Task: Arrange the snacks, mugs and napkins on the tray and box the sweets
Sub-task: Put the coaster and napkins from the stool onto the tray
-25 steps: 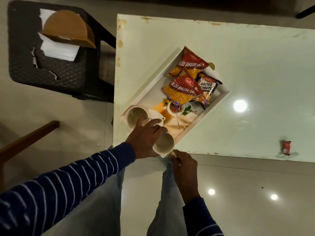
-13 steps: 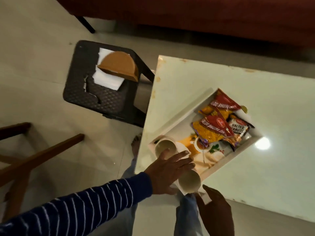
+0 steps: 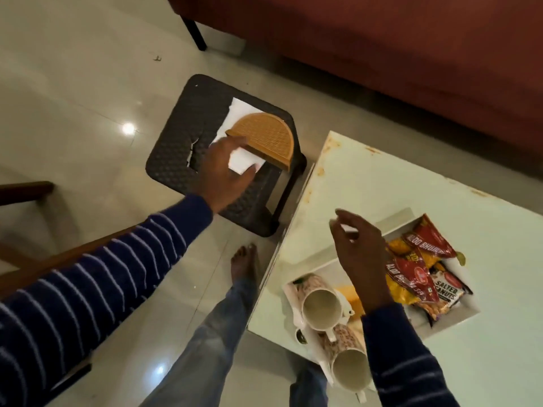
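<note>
A white tray (image 3: 465, 314) lies on the pale table (image 3: 411, 183). It holds two patterned mugs (image 3: 321, 308) (image 3: 349, 370) at its near end, their openings facing me. Red and yellow snack packets (image 3: 411, 277) and a salted peanuts packet (image 3: 448, 292) fill its far end. White napkins (image 3: 244, 161) sit in a brown half-round holder (image 3: 264, 136) on a dark stool (image 3: 176, 154) to the left. My left hand (image 3: 219, 171) rests on the napkins with thumb and fingers spread around their near corner. My right hand (image 3: 361, 254) hovers over the tray, fingers apart and empty.
A red sofa (image 3: 382, 54) runs along the back behind the table and stool. Wooden chair rails (image 3: 23, 192) stand at the left. My bare foot (image 3: 244, 259) and jeans are on the tiled floor between stool and table edge.
My left hand has left the mugs and swung left to the napkins on the stool. My right hand rose from the tray's near edge to above it. The view turned left.
</note>
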`<state>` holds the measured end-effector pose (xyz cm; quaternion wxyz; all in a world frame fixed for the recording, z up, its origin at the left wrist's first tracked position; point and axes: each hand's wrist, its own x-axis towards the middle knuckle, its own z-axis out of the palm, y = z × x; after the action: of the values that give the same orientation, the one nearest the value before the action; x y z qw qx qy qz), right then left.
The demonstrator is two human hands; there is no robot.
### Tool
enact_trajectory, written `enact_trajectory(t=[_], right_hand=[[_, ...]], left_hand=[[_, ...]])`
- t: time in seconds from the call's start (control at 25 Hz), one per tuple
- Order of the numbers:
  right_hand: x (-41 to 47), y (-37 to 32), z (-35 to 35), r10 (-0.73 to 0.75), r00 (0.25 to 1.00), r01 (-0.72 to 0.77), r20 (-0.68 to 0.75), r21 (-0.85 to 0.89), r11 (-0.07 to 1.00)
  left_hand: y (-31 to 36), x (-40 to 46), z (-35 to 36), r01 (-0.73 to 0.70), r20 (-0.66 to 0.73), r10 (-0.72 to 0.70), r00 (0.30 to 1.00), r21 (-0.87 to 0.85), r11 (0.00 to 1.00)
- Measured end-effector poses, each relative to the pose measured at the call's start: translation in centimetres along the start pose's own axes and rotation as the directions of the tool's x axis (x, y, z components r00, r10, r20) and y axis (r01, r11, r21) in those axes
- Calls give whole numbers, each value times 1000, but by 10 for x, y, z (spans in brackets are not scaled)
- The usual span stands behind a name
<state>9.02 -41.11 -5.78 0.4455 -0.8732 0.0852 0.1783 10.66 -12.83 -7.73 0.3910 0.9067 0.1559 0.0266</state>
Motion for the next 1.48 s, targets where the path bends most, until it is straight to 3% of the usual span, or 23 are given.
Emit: enact_trajectory(t=[0.08,0.16,0.4,0.8,1.0,1.16,1.32,1.48], right_hand=[[34,-29,28,102,993,-107,63,80,991],[59,-52,53,196,971,-216,139,152,964],[104,-86,109,269,946,-304,179,216,928],[111,-86,119,320,923,-375,215,310,873],[95,-78,104,247,930,-332,272,334,882],[77,-65,85,117,949,-212,294,313,926],[50,-43,57,49,973,-102,224,230,968],[-2,-3,-1,30,998,-46,61,281,959]], left_hand=[[-16,36,-4,220,-19,-222,975,-87,972],[-29,57,-5,327,9,-328,945,-119,938],[-53,70,-4,277,149,-263,953,-82,957],[-66,66,-9,336,175,-301,938,-232,913],[-66,50,-20,263,156,-237,959,-174,949],[-64,35,-27,114,243,-85,966,-108,988],[-61,30,-25,-107,356,26,934,208,972],[-54,29,-17,-95,376,-26,926,300,949]])
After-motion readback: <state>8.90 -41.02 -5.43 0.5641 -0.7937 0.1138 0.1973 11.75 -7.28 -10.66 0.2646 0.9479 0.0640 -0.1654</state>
